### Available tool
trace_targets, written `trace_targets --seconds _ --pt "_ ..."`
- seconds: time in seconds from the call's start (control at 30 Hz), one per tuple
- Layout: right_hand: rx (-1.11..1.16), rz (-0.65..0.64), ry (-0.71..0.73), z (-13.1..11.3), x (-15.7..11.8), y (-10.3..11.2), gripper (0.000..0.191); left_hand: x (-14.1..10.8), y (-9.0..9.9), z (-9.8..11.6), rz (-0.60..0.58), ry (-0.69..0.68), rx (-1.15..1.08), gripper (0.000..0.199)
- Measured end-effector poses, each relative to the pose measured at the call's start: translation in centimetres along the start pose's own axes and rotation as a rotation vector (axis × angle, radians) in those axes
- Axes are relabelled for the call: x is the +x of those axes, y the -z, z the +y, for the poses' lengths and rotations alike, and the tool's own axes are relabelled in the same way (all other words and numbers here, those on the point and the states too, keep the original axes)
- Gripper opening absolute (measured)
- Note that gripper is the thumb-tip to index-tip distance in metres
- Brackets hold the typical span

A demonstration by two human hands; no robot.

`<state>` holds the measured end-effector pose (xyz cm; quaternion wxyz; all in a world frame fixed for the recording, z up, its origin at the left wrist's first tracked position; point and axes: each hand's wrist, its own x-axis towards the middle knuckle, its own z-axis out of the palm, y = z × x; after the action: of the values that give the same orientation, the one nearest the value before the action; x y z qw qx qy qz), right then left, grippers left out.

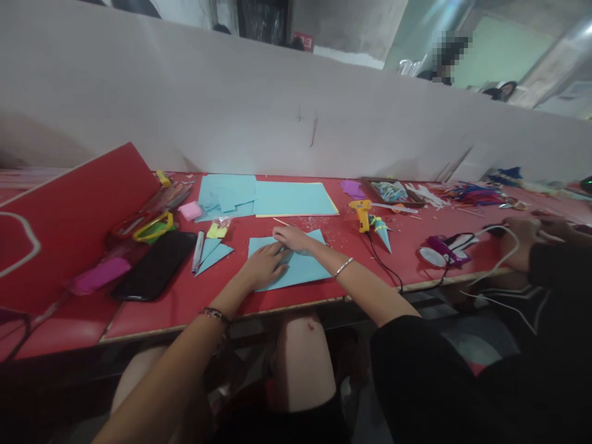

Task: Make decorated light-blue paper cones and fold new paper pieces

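Observation:
A light blue paper sheet (305,268) lies on the red table in front of me. My left hand (266,265) rests on its left part, fingers spread and pressed flat. Just above and right of it, my right hand (292,238) is closed, with a thin pale stick (280,221) showing at its fingers. How the stick is gripped is too small to tell. Folded blue paper triangles (215,254) and a marker (198,251) lie left of the sheet. Behind it is a stack of blue sheets (296,198).
A black phone (155,266) and scissors (155,227) lie at left. On the right are a yellow glue gun (361,213) with its cord, a blue paper cone (382,235), a tray (419,202) and a purple item (446,250). Another person's hands (520,240) are at far right.

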<state>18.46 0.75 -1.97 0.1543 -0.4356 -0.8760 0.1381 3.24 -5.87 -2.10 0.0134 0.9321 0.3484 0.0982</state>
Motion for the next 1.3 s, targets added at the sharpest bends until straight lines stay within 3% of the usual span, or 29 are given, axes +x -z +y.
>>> trace_targets --seconds 0.43,0.63,0.87,1.3 --pt "-0.022 0.116 -0.044 0.1 -0.4 -1.1 0.022 -1.5 -0.3 0.2 -0.121 0.091 0.047 0.052" --pt "-0.138 0.149 -0.073 1.0 -1.4 -0.8 0.022 -2.6 -0.5 0.0 -0.092 0.161 0.028 0.057" --pt "-0.173 0.162 -0.097 2.7 -3.4 0.3 0.02 -3.6 -0.1 -0.7 -0.101 0.167 0.052 0.061" --pt "-0.259 0.212 -0.231 3.7 -5.4 1.1 0.022 -6.6 0.5 -1.5 -0.089 0.173 0.057 0.063"
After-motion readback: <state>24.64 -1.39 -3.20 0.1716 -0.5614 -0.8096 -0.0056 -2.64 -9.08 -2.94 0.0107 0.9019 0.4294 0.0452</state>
